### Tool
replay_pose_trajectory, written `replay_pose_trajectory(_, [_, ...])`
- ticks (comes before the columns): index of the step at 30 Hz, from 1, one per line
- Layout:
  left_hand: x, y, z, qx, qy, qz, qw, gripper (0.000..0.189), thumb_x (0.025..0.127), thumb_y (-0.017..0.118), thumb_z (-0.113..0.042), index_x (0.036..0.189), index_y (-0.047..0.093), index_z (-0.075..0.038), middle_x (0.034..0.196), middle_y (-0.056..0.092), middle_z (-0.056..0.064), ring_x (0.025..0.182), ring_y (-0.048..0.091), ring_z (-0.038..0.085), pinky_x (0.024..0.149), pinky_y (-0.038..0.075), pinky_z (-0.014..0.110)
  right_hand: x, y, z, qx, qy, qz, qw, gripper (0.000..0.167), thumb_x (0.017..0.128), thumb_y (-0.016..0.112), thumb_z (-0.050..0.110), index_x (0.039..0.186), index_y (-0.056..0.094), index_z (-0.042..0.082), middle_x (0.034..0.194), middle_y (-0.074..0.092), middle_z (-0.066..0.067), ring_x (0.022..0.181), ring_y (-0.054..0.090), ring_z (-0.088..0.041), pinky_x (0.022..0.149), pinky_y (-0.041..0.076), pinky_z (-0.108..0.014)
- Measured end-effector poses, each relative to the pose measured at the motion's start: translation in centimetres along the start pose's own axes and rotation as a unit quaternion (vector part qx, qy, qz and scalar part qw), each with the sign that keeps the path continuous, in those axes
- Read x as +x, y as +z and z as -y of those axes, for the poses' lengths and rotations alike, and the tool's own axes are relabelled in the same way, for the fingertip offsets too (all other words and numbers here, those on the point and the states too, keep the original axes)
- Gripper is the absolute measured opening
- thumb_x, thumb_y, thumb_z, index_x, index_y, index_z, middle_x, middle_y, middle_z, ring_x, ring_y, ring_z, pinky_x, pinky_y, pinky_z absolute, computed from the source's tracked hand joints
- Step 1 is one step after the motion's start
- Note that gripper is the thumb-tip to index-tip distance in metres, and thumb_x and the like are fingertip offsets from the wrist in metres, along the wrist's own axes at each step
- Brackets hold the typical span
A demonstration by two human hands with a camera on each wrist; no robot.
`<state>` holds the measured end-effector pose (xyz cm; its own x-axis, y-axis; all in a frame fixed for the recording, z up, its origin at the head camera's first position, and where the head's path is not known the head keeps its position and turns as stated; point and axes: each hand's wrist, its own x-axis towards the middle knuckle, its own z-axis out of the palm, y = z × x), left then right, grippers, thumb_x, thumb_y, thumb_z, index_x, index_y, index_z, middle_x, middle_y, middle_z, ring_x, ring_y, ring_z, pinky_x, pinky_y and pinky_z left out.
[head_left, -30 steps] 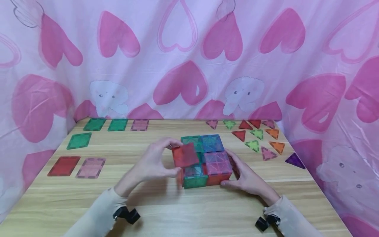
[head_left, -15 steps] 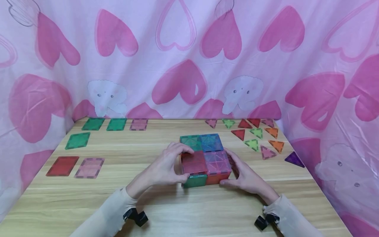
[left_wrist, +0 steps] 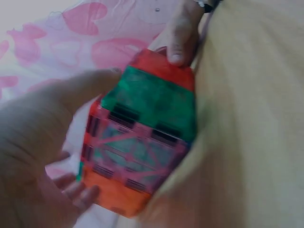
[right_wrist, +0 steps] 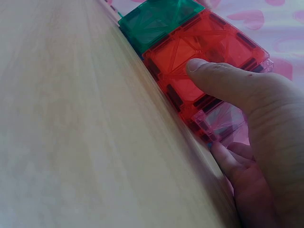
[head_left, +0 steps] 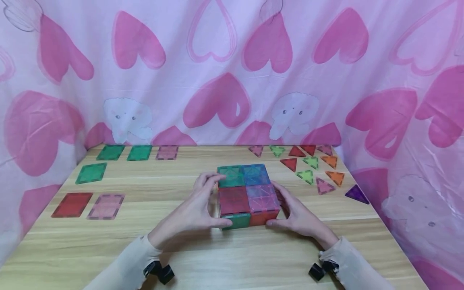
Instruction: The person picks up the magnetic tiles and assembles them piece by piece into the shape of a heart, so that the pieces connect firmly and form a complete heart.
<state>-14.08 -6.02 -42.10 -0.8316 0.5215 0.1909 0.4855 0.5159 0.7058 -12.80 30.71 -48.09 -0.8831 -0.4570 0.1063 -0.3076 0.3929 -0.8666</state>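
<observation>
A low box of translucent magnetic tiles (head_left: 233,200) stands on the table, its top a two-by-two of green, blue, red and pink squares. My left hand (head_left: 192,207) spans its left side, thumb at the green front tile (left_wrist: 152,99) and fingertips by the back left corner. In the left wrist view, those fingers lie by an orange side tile (left_wrist: 116,197). My right hand (head_left: 301,211) holds the right side. Its thumb presses the red front tile (right_wrist: 185,52) in the right wrist view, with the other fingers around the pink side tile (right_wrist: 223,121).
Flat on the table at the left lie green squares (head_left: 91,173), a red square (head_left: 72,204) and pink squares (head_left: 106,206). Several small triangles (head_left: 305,177) are spread at the back right, with a purple triangle (head_left: 357,194) near the right edge. A pink heart-print curtain (head_left: 217,100) hangs behind.
My left hand has brought the red square over and laid it on the front left of the box's top, then moved down to the box's left side. My right hand has stayed on the box.
</observation>
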Motion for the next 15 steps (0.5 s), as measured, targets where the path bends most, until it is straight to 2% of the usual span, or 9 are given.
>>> replay_pose_trajectory(3, [-0.7,0.7,0.6,-0.032,-0.066,-0.002,0.9973,0.137,0.069,0.108,-0.047,0.174,0.028,-0.013,0.16,0.043,0.012,0.13,0.063,0.027,0.106,0.061,0.053,0.1,0.1,0.1,-0.003,0.004,-0.008,1.0,0.116,0.088,0.098,0.028,0.176,0.023,0.035,0.176,0.04,-0.004,0.157,0.047,-0.031,0.122,0.034,-0.014])
replay_pose_trajectory(5, [-1.0,1.2,1.1,-0.056,-0.084,0.009,0.9948,0.141,0.069,0.109,-0.042,0.175,0.023,-0.009,0.155,0.049,0.013,0.118,0.068,0.021,0.105,0.061,0.046,0.2,0.2,0.2,0.002,0.001,-0.014,0.9999,0.115,0.088,0.099,0.027,0.176,0.025,0.034,0.174,0.042,-0.003,0.155,0.049,-0.03,0.122,0.036,-0.015])
replay_pose_trajectory(7, [-1.3,1.7,1.7,-0.079,-0.089,0.021,0.9926,0.138,0.072,0.108,-0.036,0.175,0.021,-0.005,0.151,0.052,0.012,0.111,0.069,0.016,0.104,0.061,0.041,0.3,0.4,0.2,0.009,-0.001,-0.02,0.9998,0.113,0.087,0.099,0.025,0.175,0.027,0.034,0.173,0.044,-0.002,0.153,0.051,-0.028,0.121,0.039,-0.016])
replay_pose_trajectory(9, [-1.5,2.0,2.2,-0.091,-0.086,0.023,0.9919,0.134,0.074,0.108,-0.03,0.175,0.022,-0.004,0.152,0.053,0.01,0.116,0.068,0.015,0.109,0.059,0.041,0.6,0.8,0.2,0.021,-0.005,-0.025,0.9995,0.112,0.087,0.099,0.024,0.174,0.03,0.033,0.17,0.046,-0.001,0.152,0.053,-0.026,0.121,0.042,-0.019])
replay_pose_trajectory(15, [-1.5,1.8,3.3,-0.05,-0.084,-0.013,0.9951,0.131,0.076,0.107,-0.026,0.176,0.024,-0.01,0.159,0.049,0.01,0.137,0.055,0.023,0.119,0.05,0.051,2.4,2.2,0.6,0.046,-0.012,-0.043,0.998,0.111,0.085,0.101,0.023,0.173,0.034,0.033,0.166,0.052,0.0,0.15,0.055,-0.024,0.119,0.048,-0.025])
